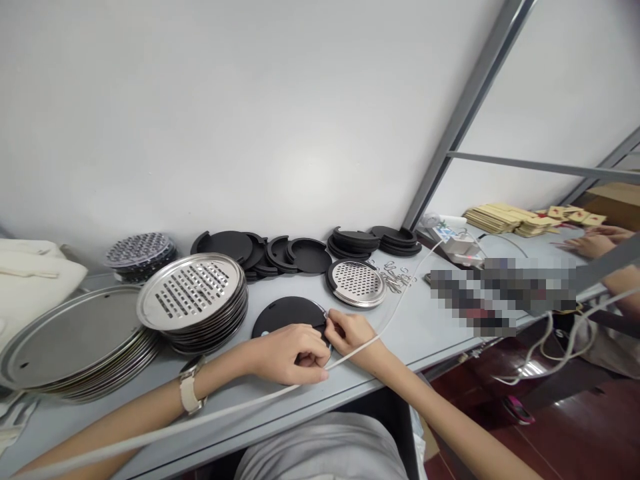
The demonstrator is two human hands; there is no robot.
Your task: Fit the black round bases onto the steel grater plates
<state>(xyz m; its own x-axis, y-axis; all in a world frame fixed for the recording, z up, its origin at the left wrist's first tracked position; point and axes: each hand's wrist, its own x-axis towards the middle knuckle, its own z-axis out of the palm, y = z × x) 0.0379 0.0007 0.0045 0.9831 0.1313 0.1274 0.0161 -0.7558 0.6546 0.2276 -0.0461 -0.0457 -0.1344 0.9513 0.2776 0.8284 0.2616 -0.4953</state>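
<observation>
Grey flat-topped worktable [425,337]: workpiece laid near its front edge. White flexible cable [150,437]: crosses the view in front of the right wrist; if it catches there, a tug could jerk the hand. Stack of large, rimmed, silver metal plates [83,333]: at left, unsecured. Stack of slotted, round, silver metal discs [193,293]: leaning; a knock from the left forearm could make it slide onto the workpiece.

Workpiece, a matte black round disc [290,310]: flat on the table, under both hands. It could turn if the steadying pressure slackens. Left hand [295,353]: over the disc, fingers curled; whether they grip anything cannot be determined. Right hand [353,333]: thumb and forefinger pinched together at the disc's right rim, on a small silvery metal piece [326,315]. An off-centre pinch could let that piece slip; its exact shape is indistinct.
</observation>
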